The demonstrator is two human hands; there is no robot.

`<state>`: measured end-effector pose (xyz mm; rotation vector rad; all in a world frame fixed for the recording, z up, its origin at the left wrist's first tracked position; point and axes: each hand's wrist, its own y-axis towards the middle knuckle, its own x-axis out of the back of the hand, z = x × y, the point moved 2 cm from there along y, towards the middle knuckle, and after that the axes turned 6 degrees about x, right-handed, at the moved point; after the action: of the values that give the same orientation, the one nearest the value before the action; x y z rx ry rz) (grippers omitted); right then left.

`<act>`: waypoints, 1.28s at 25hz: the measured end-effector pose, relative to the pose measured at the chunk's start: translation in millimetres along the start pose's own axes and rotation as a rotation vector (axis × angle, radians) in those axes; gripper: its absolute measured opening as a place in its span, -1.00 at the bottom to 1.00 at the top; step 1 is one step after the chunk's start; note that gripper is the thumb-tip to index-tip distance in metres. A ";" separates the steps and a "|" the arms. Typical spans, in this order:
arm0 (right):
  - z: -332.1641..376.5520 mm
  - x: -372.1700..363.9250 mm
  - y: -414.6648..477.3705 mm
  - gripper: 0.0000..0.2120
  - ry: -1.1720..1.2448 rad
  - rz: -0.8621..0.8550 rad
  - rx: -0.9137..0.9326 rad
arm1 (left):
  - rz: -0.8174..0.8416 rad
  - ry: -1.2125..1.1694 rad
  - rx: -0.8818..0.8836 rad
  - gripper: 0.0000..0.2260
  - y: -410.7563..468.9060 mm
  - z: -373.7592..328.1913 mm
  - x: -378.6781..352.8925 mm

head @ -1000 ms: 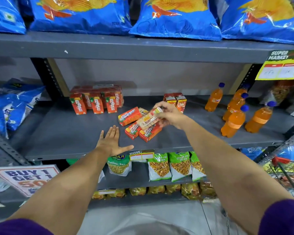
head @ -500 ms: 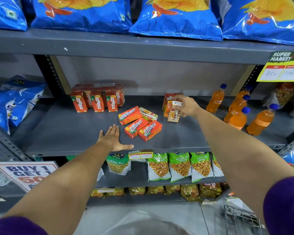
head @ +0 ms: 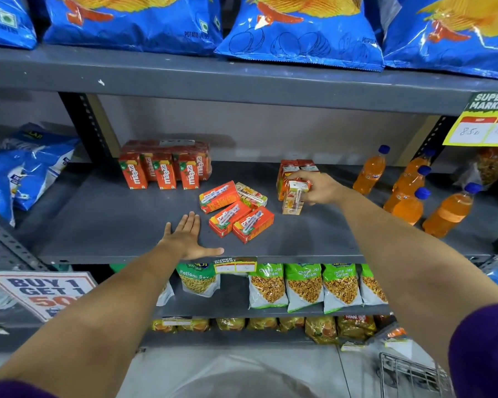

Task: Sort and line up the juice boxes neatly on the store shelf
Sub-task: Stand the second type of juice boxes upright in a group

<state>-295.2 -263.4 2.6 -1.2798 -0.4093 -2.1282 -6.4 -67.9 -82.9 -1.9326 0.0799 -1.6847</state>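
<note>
Cart: wire cart corner (head: 408, 374) at the lower right, nearest the person.
Lower shelves: green-topped snack bags (head: 304, 285) hang in a row under the middle shelf; yellow packs sit below those.
Promo sign: "BUY 1 GET 1" card (head: 45, 293) at the lower left.
Left hand: left hand (head: 187, 239) lies flat, palm down, on the front edge of the grey shelf (head: 112, 225); fingers spread wide, holding nothing.
Loose boxes: four lying juice boxes (head: 236, 214) sit in a jumble just beyond the left hand, flat on their sides and touching one another; three orange, one pale.
Right hand: right hand (head: 321, 189) reaches in past the jumble; its grip is closed around a pale juice box (head: 293, 198), thumb over the top.
Held box: upright with a slight tilt, base at the shelf surface, just in front of two standing orange boxes (head: 298, 168). Cannot tell if it touches them.
Bottles: orange drink bottles (head: 408, 196) stand to the right of the hand, apart from the boxes.
Lined-up row: red Maaza boxes (head: 161, 170) stand upright in neat ranks at the back left of the shelf.
Left bay: blue bags (head: 26, 173) slumped in the neighbouring section.
Price tag: yellow "SUPER MARKET" tag (head: 486, 122) on the upper shelf edge at right.
Top shelf: blue chip bags (head: 293, 27) along the top.
</note>
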 end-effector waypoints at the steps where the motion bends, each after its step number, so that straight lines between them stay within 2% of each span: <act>1: -0.5 1.7 1.5 -0.41 -0.034 0.023 0.009 | 0.002 0.000 0.002 0.10 0.1 -0.1 0.3; 7: 8.6 8.2 16.7 -0.41 -0.175 0.101 -0.075 | -0.048 -0.020 -0.008 0.09 -0.2 0.6 -2.8; 10: 16.1 2.5 23.4 -0.61 -0.074 0.070 -0.168 | -0.049 -0.018 -0.008 0.10 0.9 1.0 -4.0; 12: 22.5 -3.4 25.1 -0.60 -0.004 0.011 -0.247 | -0.048 -0.019 -0.007 0.10 1.8 1.6 -5.0; 16: 33.3 -10.4 24.0 -0.49 -0.151 -0.168 -0.331 | -0.040 -0.022 -0.008 0.11 3.0 2.5 -6.2; 19: 34.9 -14.0 22.1 -0.47 -0.101 -0.294 -0.404 | -0.027 -0.020 -0.006 0.12 3.8 2.5 -6.3; 22: 37.1 -14.2 22.0 -0.39 -0.034 -0.309 -0.470 | -0.006 -0.025 -0.005 0.12 4.9 2.6 -5.4; 25: 42.2 -8.1 20.1 -0.33 -0.075 -0.273 -0.478 | 0.000 -0.029 -0.004 0.13 6.8 3.9 -6.1; 28: 59.2 3.8 20.1 -0.34 -0.333 -0.279 -0.444 | -0.039 -0.044 -0.014 0.16 9.6 4.9 -5.8; 30: 76.4 6.1 25.4 -0.42 -0.470 -0.331 -0.346 | -0.069 -0.059 -0.005 0.23 13.1 5.6 -3.3; 32: 91.3 -1.9 33.4 -0.57 -0.462 -0.361 -0.222 | -0.061 -0.051 0.002 0.28 18.0 5.9 -0.9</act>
<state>-210.5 -238.3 43.4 -1.9632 -0.6510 -2.1988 4.5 -80.5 -92.0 -1.9933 0.0001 -1.6729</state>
